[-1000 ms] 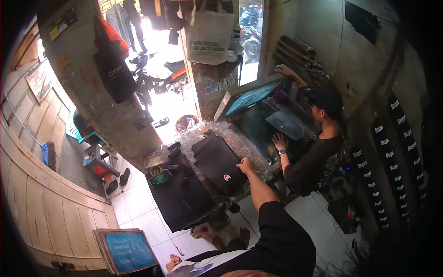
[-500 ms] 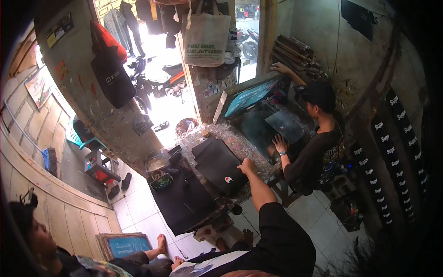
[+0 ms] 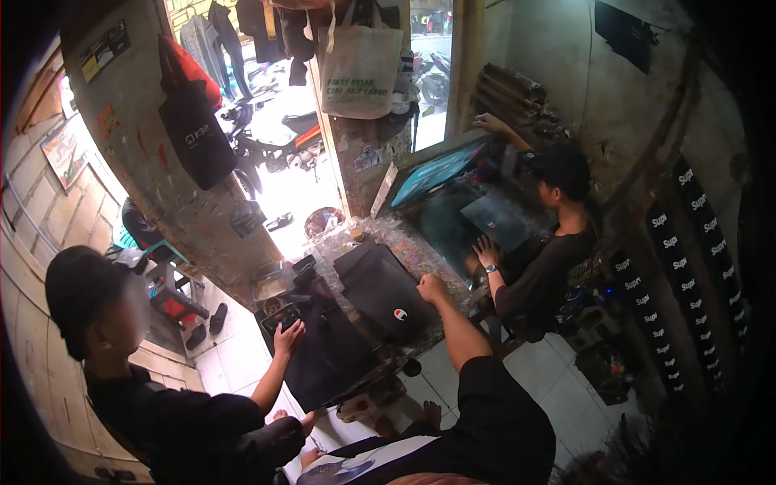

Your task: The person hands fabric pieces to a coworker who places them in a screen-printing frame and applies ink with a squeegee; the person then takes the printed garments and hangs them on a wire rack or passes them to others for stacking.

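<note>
My right hand [image 3: 434,287] is at the right edge of a stack of black sheets [image 3: 372,283], fingers curled closed on the top sheet's edge; a small red-and-white emblem marks that sheet. The stack lies on a paint-spattered table [image 3: 338,244], beside more dark material [image 3: 323,372] and small dark objects. My left hand is not in view. A co-worker at the left [image 3: 170,412] holds a phone [image 3: 280,313] over the table. Another co-worker at the right [image 3: 550,259] has one hand on a dark printing board [image 3: 444,238] and the other on a raised blue screen frame [image 3: 432,174].
A bright doorway [image 3: 287,190] with motorbikes outside is behind the table. Bags hang beside it [image 3: 360,73]. Dark strips with repeated white print [image 3: 679,275] line the right side. A plastic chair [image 3: 153,250] stands at the left; tiled floor [image 3: 550,388] shows below.
A co-worker has entered from the lower left and reached to the phone on the table, now in their hand. My right hand and the right co-worker have shifted only slightly.
</note>
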Tool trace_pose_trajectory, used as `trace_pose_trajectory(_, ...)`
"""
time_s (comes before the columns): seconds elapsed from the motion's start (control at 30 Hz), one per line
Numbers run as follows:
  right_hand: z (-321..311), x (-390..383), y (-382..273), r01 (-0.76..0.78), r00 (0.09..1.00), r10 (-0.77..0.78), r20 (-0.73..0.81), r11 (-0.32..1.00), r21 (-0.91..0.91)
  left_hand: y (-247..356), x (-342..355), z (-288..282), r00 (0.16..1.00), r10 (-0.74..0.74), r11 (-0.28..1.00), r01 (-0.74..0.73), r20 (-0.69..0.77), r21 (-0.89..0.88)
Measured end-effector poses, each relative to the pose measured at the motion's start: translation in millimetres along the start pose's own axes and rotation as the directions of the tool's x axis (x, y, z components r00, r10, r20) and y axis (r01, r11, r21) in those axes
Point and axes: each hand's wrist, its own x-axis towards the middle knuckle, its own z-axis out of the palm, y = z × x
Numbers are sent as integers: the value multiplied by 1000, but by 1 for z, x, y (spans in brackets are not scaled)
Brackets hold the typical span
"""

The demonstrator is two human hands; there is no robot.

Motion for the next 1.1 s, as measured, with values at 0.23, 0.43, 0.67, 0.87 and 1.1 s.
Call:
trace_pose_trajectory(0.23,-53,-23,-67,242,951,-304,62,852,463,121,9,14,950,143,301,227,279,-926)
trace_pose_trajectory(0.43,-139,-116,-91,116,962,-264,68,623,774,322,-28,-52,637,700,-84,524,325,-847)
trace_pose_trajectory(0.67,-159,-271,-4,-196,978,2,208,342,919,382,-36,-30,717,601,-36,465,352,-885)
trace_pose_trajectory(0.87,-128,-329,6,-359,933,96,347,171,918,387,-46,-48,497,735,156,539,462,-828)
trace_pose_trajectory(1.1,-90,-284,-28,-417,907,-80,413,-27,909,305,0,-70,666,717,257,22,206,-966)
